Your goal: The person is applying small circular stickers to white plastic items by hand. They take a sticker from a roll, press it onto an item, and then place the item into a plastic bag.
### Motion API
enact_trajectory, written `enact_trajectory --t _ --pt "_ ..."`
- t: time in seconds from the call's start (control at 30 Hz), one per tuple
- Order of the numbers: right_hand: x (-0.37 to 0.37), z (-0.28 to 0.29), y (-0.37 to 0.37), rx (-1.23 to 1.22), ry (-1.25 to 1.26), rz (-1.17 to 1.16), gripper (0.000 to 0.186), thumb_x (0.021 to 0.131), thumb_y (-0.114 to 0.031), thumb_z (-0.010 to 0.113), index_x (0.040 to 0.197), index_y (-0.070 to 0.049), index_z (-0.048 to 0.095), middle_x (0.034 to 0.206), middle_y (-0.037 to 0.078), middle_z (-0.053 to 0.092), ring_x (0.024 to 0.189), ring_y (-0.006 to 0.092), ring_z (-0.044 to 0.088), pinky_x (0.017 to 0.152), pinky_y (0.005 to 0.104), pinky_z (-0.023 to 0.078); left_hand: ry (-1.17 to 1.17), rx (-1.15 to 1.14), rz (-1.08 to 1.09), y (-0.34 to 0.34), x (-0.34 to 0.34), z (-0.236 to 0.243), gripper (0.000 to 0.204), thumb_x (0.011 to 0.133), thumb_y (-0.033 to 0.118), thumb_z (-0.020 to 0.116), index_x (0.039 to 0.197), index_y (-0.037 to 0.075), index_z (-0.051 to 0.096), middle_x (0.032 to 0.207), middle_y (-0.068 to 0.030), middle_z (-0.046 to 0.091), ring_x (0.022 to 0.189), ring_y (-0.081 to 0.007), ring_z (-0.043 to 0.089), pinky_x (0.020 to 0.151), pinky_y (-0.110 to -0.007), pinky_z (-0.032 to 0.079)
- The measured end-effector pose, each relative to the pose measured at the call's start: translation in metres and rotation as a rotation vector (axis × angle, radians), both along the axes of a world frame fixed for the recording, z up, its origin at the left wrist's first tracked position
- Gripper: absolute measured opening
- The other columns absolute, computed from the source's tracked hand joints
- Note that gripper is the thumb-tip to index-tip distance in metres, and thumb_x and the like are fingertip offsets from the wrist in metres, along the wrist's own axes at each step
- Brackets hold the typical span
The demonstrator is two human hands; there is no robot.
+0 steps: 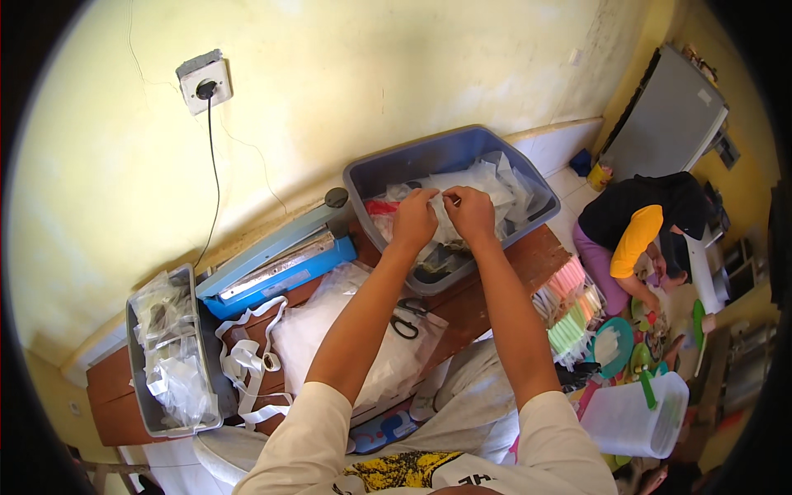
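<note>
Above the middle of the frame, I see my left hand (414,216) and right hand (470,213) meeting over the big blue-grey bin (462,148), fingers pressed together on the top edge of a small clear plastic packet (444,216); each hand pinches one side of that edge, thumbs toward each other, the packet hanging between them just above the bin's contents. I judge it very light and limp, thin film that crumples and slides between fingertips; a firm pinch at the upper corners looks the best hold, since the middle would only buckle; whatever dark stuff sits inside I cannot make out. Below the hands, the bin holds a heap of similar clear packets (495,183), loose and overlapping, likely to shift when touched; the bin rests on a brown wooden table (540,252). Left of centre lies a blue heat sealer (276,264), its cord running to a wall socket (205,82) at upper left; at lower centre, black-handled scissors (404,320) lie on a white bag (330,330); at lower left a narrow grey bin (136,363) is full of more clear packets. At right, well apart, another person (639,227) crouches on the floor among coloured plastic things.
</note>
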State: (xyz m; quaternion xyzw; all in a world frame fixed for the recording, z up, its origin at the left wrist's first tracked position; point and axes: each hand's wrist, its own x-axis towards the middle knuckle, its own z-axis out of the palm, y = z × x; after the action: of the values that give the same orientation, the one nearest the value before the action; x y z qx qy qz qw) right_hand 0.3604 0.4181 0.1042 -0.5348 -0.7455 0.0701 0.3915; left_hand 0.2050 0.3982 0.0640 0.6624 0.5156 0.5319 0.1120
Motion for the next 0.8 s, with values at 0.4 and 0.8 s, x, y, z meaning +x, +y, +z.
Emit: enact_trajectory --t 0.4,0.8 --pt "-0.028 0.101 -0.087 0.216 0.100 0.345 0.013 0.091 -0.006 0.080 0.103 -0.007 0.084 0.093 0.013 0.077 0.080 0.0296 0.076 0.072 0.0405 0.060 -0.119 0.213 -0.141 -0.079 -0.049 0.092 0.057 0.091 -0.015 0.066 0.143 0.008 0.069 0.144 -0.0168 0.065 0.103 -0.0311 0.073 0.087 -0.037 0.061" --pt "-0.070 0.098 -0.163 0.108 0.158 0.583 0.023 0.089 -0.013 0.087 0.112 -0.011 0.084 0.101 0.010 0.079 0.082 0.0257 0.075 0.074 0.0363 0.060 -0.036 0.190 -0.035 -0.192 -0.136 0.088 0.018 0.095 -0.007 0.075 0.111 0.002 0.077 0.142 -0.0151 0.070 0.099 -0.0258 0.076 0.080 -0.034 0.062"
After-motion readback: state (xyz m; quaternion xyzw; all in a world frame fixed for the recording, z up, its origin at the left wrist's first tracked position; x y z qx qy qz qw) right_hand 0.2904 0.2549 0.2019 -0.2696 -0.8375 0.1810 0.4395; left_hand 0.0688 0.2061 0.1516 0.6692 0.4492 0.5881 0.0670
